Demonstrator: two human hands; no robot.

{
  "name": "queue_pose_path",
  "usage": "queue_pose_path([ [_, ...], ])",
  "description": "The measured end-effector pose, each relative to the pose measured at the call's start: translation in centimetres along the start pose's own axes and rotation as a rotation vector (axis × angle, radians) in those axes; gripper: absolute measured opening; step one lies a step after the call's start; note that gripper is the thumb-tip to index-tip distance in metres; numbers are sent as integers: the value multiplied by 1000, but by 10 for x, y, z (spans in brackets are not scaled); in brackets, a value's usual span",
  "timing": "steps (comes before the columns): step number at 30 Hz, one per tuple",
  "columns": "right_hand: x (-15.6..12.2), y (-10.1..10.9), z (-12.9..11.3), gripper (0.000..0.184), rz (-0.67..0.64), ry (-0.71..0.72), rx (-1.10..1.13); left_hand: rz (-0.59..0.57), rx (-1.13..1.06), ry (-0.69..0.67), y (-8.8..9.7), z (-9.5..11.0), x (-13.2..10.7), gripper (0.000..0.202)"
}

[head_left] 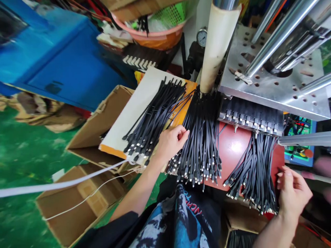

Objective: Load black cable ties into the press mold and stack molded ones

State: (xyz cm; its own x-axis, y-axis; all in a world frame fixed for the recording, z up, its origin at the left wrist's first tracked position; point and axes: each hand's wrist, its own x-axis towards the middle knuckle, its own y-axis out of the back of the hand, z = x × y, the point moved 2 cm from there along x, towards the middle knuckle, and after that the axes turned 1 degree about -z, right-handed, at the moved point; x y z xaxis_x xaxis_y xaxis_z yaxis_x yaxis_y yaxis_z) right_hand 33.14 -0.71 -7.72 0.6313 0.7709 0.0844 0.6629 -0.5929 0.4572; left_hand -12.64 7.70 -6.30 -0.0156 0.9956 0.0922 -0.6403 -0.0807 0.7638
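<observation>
- Black cables lie in three groups: a left bundle (152,119) on a white board (126,110), a middle bundle (200,141) beside it, and a right bundle (254,172) on the red table (234,137).
- Right bundle location: below the front edge of a dark block (250,112), loose ends spread toward the person. The block sits under a perforated metal plate (281,96).
- Left hand (172,139): placed between the left and middle bundles, at the edge of the middle one. Fingers are curled, thumb tip near the index finger; whether they pinch a cable cannot be told.
- Right hand (293,187): just beside the right bundle, at the table's right side. Fingers are loosely bent, with no cable visible in them; whether the tips meet cannot be told.
- Progress, done: a row of metal-tipped connectors (248,120) lines the block's front; this position appears loaded.
- Progress, remaining: the left and middle bundles lie outside the block. Which cables are processed and which are pending cannot be determined.
</observation>
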Motion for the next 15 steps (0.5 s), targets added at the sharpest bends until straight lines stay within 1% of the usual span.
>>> queue_pose_path([
  [4, 0, -1, -3, 36, 1, 20, 8, 10, 11, -10, -1, -1, -1, 25],
  [9, 0, -3, -4, 34, 17, 45, -5, -10, 20, 10, 0, -1, -2, 27],
  [15, -1, -2, -3, 35, 25, 41, -3, -5, 3, 18, 0, -1, -1, 27],
])
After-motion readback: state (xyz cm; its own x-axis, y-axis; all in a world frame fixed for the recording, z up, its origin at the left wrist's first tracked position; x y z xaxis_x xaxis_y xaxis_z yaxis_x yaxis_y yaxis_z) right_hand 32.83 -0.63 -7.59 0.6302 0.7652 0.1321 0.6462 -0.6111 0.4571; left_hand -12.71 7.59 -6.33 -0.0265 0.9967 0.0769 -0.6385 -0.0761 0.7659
